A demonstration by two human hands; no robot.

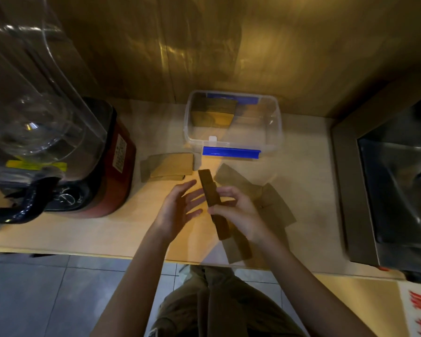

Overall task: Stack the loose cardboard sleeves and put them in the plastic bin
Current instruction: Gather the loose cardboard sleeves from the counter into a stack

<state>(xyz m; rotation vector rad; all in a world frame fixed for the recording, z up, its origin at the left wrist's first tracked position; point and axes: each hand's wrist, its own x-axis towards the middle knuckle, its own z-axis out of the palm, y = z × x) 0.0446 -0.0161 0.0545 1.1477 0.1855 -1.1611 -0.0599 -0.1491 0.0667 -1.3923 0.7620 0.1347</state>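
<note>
Right hand [236, 212] pinches a stack [213, 203] of flattened sleeves edge-on, thumb over fingers; left hand [178, 210] is spread open, fingertips just beside the stack, not gripping. Stack held above the counter [83, 232], near centre. Bin [232, 122] at 12 o'clock, lid off, already holds some sleeves [213, 113] at its left end. Judged partway: a small pile [168, 166] lies at 10 o'clock, loose sleeves [260, 198] at 3 to 5 o'clock. Sleeves look brown, flat, curved-edged; held stack roughly squared, somewhat blurred.
</note>
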